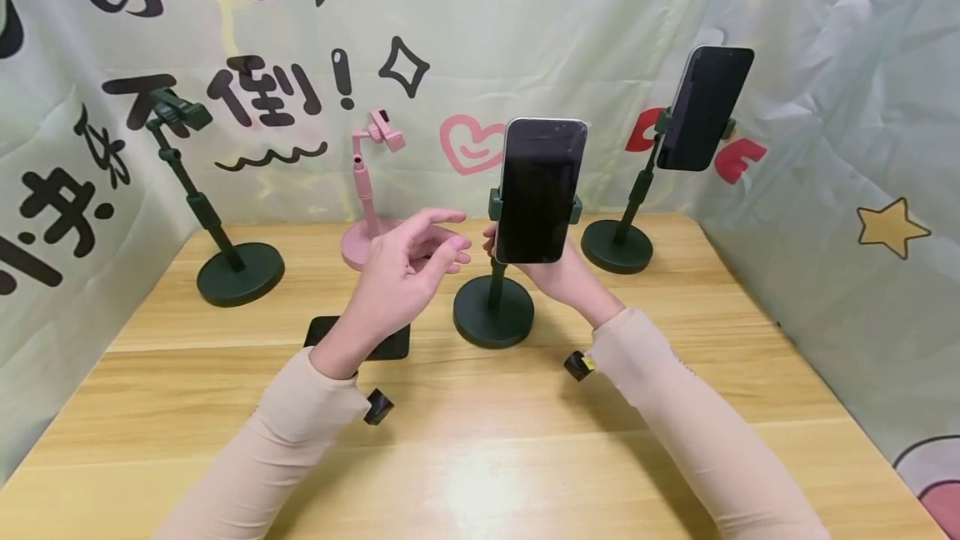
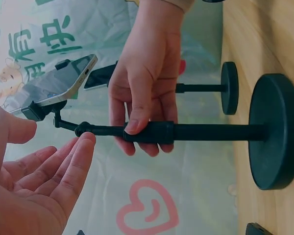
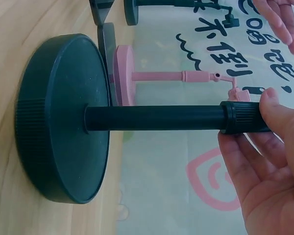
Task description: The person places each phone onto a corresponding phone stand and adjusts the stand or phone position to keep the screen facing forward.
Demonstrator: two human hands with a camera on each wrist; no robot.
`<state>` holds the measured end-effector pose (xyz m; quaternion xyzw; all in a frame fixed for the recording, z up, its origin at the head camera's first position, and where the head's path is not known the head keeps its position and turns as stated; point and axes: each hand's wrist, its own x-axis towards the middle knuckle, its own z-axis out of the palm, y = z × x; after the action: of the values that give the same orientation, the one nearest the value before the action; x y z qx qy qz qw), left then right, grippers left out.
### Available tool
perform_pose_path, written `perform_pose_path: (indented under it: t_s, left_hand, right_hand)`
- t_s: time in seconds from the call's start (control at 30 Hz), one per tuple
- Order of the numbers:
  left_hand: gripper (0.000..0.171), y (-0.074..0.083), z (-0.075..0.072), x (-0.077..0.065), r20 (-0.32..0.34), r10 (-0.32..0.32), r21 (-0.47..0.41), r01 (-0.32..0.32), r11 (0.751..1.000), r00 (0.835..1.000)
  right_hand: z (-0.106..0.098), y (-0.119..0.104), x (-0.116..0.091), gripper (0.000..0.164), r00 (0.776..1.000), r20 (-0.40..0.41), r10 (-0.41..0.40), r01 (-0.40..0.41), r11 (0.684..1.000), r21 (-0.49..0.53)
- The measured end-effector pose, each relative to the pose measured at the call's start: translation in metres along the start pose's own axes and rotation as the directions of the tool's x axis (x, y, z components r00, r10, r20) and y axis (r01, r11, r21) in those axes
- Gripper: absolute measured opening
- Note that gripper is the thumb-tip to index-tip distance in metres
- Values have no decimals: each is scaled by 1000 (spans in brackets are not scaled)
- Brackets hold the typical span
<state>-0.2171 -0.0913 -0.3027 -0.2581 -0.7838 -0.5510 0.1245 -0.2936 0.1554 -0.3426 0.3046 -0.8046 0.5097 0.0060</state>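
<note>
In the head view, a dark green phone stand (image 1: 493, 312) stands upright mid-table, with a smartphone (image 1: 540, 190) clamped at its top. My right hand (image 1: 558, 277) grips the pole behind the phone. The right wrist view shows its thumb and fingers around the ribbed collar (image 3: 245, 118). To the left of the stand, my left hand (image 1: 401, 273) hovers in the air, fingers loosely bent and holding nothing. From the left wrist view, its fingertips (image 2: 83, 142) are near the upper arm of the stand; whether they touch it I cannot tell.
A black phone (image 1: 390, 346) lies flat on the table, partly under my left forearm. Behind stand a green phone stand (image 1: 240, 273) at left, a pink one (image 1: 363, 190), and another green stand (image 1: 617, 247) at right holding a phone (image 1: 707, 111). Printed cloth hangs around the table.
</note>
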Motion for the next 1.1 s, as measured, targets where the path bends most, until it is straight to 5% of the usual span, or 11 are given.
perform_pose_path:
  t_s: [0.4, 0.8, 1.1]
  left_hand:
    - [35, -7, -11, -5, 20, -53, 38, 52, 998, 998]
    - [32, -16, -12, -8, 33, -49, 70, 47, 996, 998]
    - [32, -23, -14, -11, 49, -48, 89, 44, 995, 998]
  right_hand:
    - [-10, 0, 8, 31, 996, -1, 84, -83, 989, 125]
    - [-20, -21, 7, 26, 994, -17, 105, -104, 993, 62]
    - [-31, -14, 13, 28, 998, -38, 56, -54, 997, 47]
